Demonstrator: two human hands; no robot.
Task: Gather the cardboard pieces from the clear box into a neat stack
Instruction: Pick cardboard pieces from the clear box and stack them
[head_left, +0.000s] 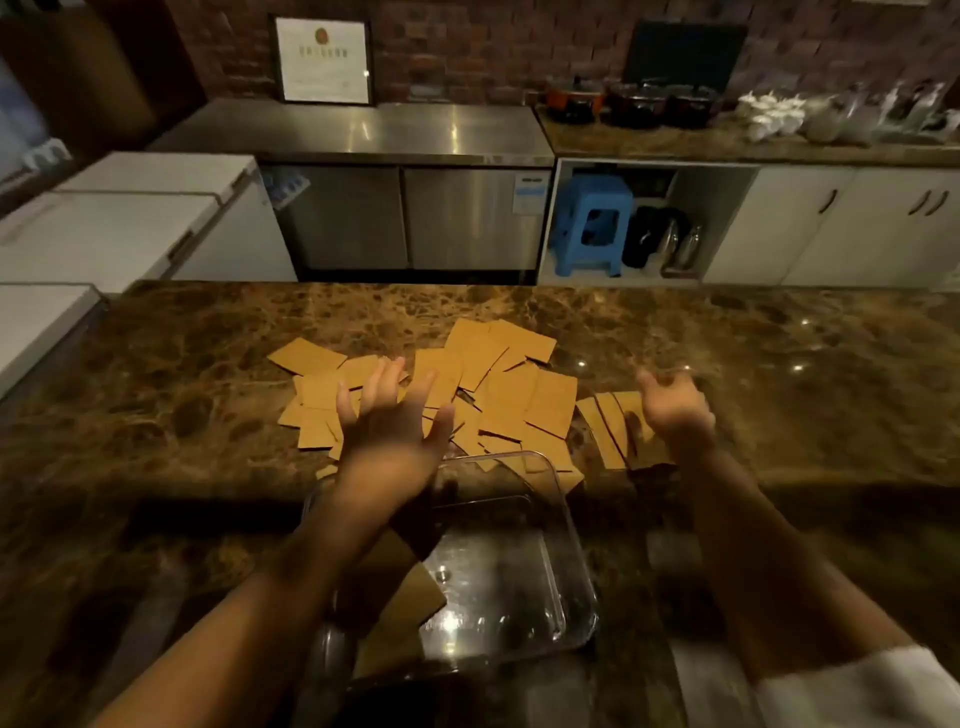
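Several brown cardboard pieces (506, 387) lie scattered in a loose heap on the brown marble counter (779, 364). A clear box (524, 561) stands on the counter in front of the heap, with one or two cardboard pieces (410, 597) still lying inside it at the left. My left hand (392, 423) hovers over the heap's left part, fingers spread, holding nothing. My right hand (675, 410) is at the heap's right edge, fingers loosely curled and apart, above a few leaning pieces (610, 421). Both hands are blurred.
Beyond the counter stand a steel cabinet (405, 218), white chest freezers (130, 223) at the left, a blue stool (595, 223) under a shelf, and white cupboards (857, 228). A dark object (415, 696) sits at the near edge below the box.
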